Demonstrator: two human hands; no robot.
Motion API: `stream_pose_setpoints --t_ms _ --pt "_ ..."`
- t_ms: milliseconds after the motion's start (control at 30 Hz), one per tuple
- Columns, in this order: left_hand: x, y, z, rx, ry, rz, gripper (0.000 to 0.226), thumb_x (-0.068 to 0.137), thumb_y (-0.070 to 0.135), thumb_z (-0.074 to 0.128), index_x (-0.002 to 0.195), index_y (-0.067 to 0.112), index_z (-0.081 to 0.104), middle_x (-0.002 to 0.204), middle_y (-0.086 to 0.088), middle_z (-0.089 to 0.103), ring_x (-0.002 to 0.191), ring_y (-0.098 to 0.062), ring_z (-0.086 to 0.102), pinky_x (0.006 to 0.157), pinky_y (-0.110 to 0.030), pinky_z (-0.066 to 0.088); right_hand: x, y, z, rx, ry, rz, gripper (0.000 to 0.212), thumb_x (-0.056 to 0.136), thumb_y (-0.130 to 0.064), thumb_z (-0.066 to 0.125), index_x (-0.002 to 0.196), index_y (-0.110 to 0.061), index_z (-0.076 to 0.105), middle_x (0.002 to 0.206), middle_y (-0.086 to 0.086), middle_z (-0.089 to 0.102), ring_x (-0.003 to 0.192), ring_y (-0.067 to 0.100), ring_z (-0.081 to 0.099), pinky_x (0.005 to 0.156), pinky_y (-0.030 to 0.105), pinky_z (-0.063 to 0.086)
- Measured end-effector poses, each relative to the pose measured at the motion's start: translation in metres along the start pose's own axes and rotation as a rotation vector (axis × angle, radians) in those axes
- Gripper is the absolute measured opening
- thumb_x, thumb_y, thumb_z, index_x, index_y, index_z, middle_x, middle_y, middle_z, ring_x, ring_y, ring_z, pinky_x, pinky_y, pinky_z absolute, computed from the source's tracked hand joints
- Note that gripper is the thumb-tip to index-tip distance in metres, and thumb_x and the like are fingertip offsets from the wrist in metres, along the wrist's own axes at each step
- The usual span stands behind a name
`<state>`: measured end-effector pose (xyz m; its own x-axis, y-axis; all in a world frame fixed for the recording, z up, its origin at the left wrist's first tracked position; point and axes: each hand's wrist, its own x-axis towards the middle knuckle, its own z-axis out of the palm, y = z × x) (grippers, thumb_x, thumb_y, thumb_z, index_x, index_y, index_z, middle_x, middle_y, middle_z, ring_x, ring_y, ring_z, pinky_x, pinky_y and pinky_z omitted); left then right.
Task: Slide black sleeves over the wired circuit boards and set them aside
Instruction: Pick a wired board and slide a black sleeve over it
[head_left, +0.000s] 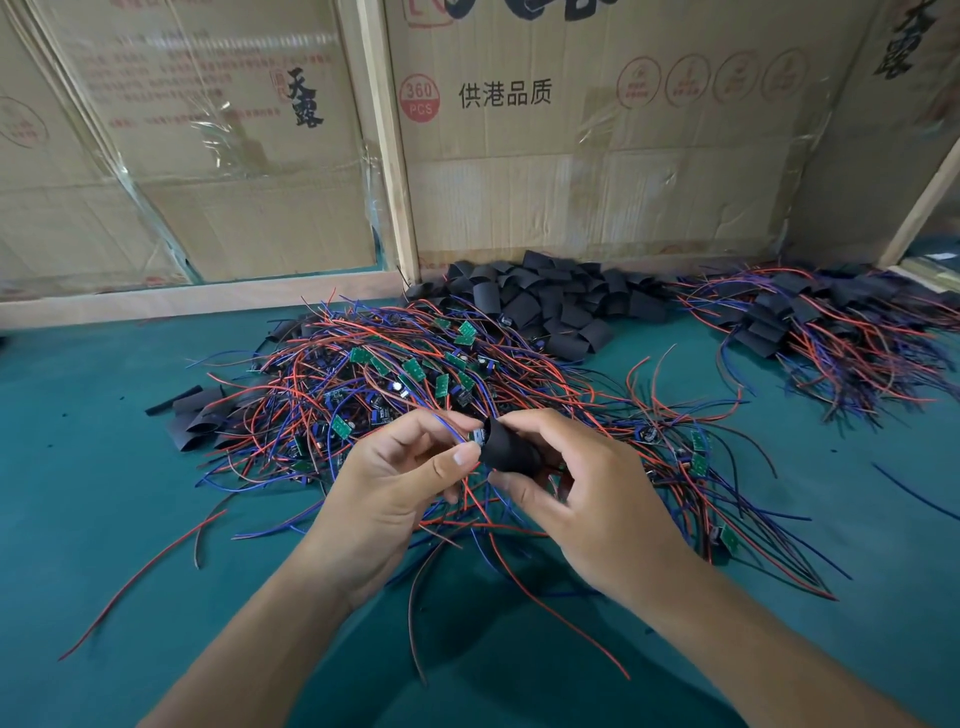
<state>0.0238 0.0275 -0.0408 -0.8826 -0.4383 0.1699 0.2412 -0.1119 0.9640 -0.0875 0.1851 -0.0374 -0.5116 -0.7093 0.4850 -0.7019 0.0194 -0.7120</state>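
Black sleeve (506, 447), pinched in right hand (587, 499), is partly over the board held by left hand (400, 483); finished pile (831, 332) far right, large unsleeved heap (395, 374) remaining.

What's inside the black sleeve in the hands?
A circuit board's end shows at the black sleeve mouth, with its wires in the left hand; the rest is covered.

Teal table (104, 426); wired boards (395, 374); sleeves (550, 301)

Black sleeve (511, 451), teal table (78, 467)
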Motion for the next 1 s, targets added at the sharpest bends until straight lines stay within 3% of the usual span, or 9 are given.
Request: stream_pose_setpoints --t_ms 267,400,533,600,733,867,1000 --pt "0.0011 -0.0036 0.0 -0.035 0.006 -0.005 0.017 0.078 0.022 0.082 0.089 0.014 0.071 0.09 0.001 0.065 0.068 -0.014 0.051 0.06 -0.023 0.046 -0.0001 0.0023 0.0016 -0.055 0.002 -0.012 0.029 0.088 -0.026 0.072 0.116 -0.029 0.063 0.098 -0.01 0.067 0.082 0.015 0.063 0.074 0.032 0.049" --pt "0.0002 -0.0033 0.0019 -0.066 0.049 -0.035 0.028 0.086 0.03 0.07 0.096 0.004 0.071 0.091 0.0 0.067 0.074 -0.014 0.052 0.06 -0.024 0.045 0.001 0.0045 -0.0003 -0.058 0.015 -0.004 0.029 0.089 -0.024 0.073 0.116 -0.027 0.064 0.099 -0.011 0.068 0.085 0.014 0.064 0.076 0.033 0.05" --pt "-0.0009 -0.0037 0.0046 -0.03 0.086 -0.031 0.015 0.083 0.03 0.074 0.083 0.015 0.076 0.101 0.0 0.071 0.073 -0.013 0.052 0.059 -0.024 0.045 -0.0006 0.0023 -0.0002 -0.12 -0.01 -0.021 0.032 0.089 -0.028 0.071 0.12 -0.03 0.062 0.101 -0.011 0.066 0.087 0.014 0.062 0.077 0.034 0.05" --pt "-0.0014 -0.0033 0.0063 -0.014 0.111 -0.019 0.019 0.074 0.037 0.077 0.079 0.018 0.076 0.105 0.001 0.073 0.071 -0.01 0.053 0.058 -0.023 0.046 -0.0007 0.0009 -0.0002 -0.118 -0.008 -0.019 0.034 0.087 -0.027 0.072 0.121 -0.029 0.063 0.102 -0.012 0.066 0.091 0.012 0.062 0.079 0.034 0.05" --pt "-0.0022 -0.0049 0.0081 0.014 0.136 0.025 0.02 0.072 0.034 0.08 0.086 0.019 0.078 0.093 0.004 0.073 0.071 -0.008 0.056 0.058 -0.021 0.046 -0.0006 0.0004 0.0001 -0.142 -0.013 -0.02 0.036 0.088 -0.026 0.073 0.123 -0.028 0.063 0.105 -0.009 0.066 0.095 0.014 0.062 0.081 0.037 0.05" --pt "-0.0014 -0.0059 0.0072 -0.014 0.138 0.053 0.025 0.078 0.029 0.08 0.096 0.015 0.072 0.081 0.0 0.06 0.067 -0.014 0.051 0.059 -0.022 0.045 -0.0007 0.0007 0.0003 -0.14 -0.007 -0.022 0.036 0.088 -0.028 0.073 0.123 -0.025 0.063 0.104 -0.008 0.066 0.094 0.014 0.062 0.082 0.037 0.05" --pt "-0.0009 -0.004 0.009 -0.11 0.131 0.046 0.012 0.084 0.032 0.07 0.079 0.022 0.068 0.078 -0.004 0.058 0.065 -0.014 0.049 0.063 -0.025 0.043 0.0 0.0006 -0.0016 -0.122 -0.007 -0.047 0.034 0.088 -0.03 0.071 0.121 -0.026 0.063 0.103 -0.01 0.066 0.095 0.011 0.063 0.082 0.036 0.051"
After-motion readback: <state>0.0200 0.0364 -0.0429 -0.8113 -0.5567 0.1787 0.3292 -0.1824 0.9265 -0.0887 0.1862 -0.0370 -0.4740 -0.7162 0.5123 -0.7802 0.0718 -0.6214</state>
